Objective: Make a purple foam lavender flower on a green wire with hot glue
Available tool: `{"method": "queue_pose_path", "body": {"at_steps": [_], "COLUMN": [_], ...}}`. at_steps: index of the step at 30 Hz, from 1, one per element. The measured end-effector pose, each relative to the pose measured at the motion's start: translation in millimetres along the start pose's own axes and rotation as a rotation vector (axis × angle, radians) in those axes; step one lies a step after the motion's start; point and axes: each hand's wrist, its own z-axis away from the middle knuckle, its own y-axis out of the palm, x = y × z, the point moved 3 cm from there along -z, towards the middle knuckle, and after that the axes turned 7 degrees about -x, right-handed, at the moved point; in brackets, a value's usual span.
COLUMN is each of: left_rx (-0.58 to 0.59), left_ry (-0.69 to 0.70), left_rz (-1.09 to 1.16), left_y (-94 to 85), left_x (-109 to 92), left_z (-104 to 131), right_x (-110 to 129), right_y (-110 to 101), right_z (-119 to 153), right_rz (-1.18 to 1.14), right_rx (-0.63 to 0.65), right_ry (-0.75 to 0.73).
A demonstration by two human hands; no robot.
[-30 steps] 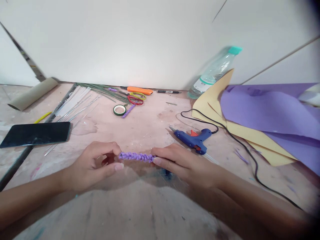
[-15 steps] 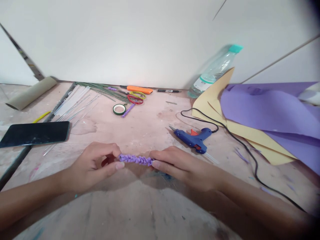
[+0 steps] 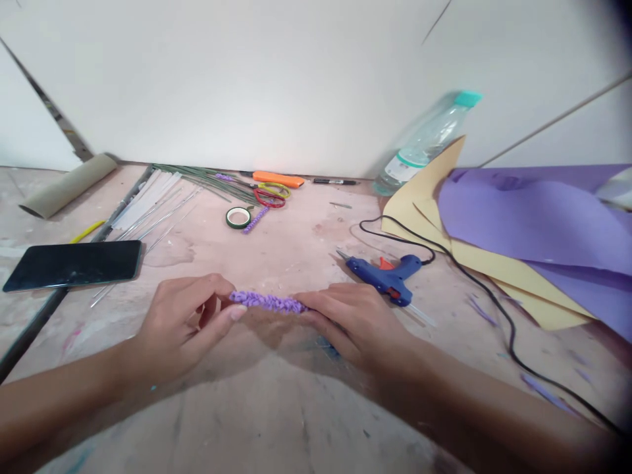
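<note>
A curled purple paper flower spike [image 3: 269,301] stretches level between my two hands, above the worktop. My left hand [image 3: 185,319] pinches its left end between thumb and fingers. At the other end, my right hand [image 3: 348,319] has thumb and fingers closed on it; the very tip is hidden in the grip. A blue glue gun [image 3: 382,278] lies just beyond my right hand, with a clear glue stick in its back. Past my left hand lies a black phone [image 3: 74,264].
Along the wall are a cardboard tube [image 3: 69,186], green wires [image 3: 197,178], red-and-yellow scissors [image 3: 269,195], an orange cutter [image 3: 278,179], green tape [image 3: 237,218] and a pen [image 3: 334,182]. At right are a leaning bottle [image 3: 412,155], purple paper [image 3: 533,217] and a black cord [image 3: 486,296].
Both hands have raised the purple spike slightly and turned it a little, its left end shifting left. The whole view has shifted slightly. The grips stay closed.
</note>
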Motion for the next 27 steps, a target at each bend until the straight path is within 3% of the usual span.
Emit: {"method": "queue_pose_path", "body": {"at_steps": [5,17,22,27], "left_rx": [0.008,0.122,0.136,-0.019], "left_ry": [0.028,-0.057,-0.206,-0.380], "left_rz": [-0.011,0.030,0.050,0.067], "left_y": [-1.0,6.7,10.8,1.7], "left_x": [-1,2,15,39], "left_z": [2,0,-6,-18], "right_x": [0,1,-5,-19], "right_y": [0,3,10,13], "right_z": [-1,0,3,6], "right_rz": [0.090,0.209,0.261,0.184], "right_rx": [-0.128,-0.164,-0.158,-0.205], "right_ry": [-0.109,-0.183,-0.134,0.051]}}
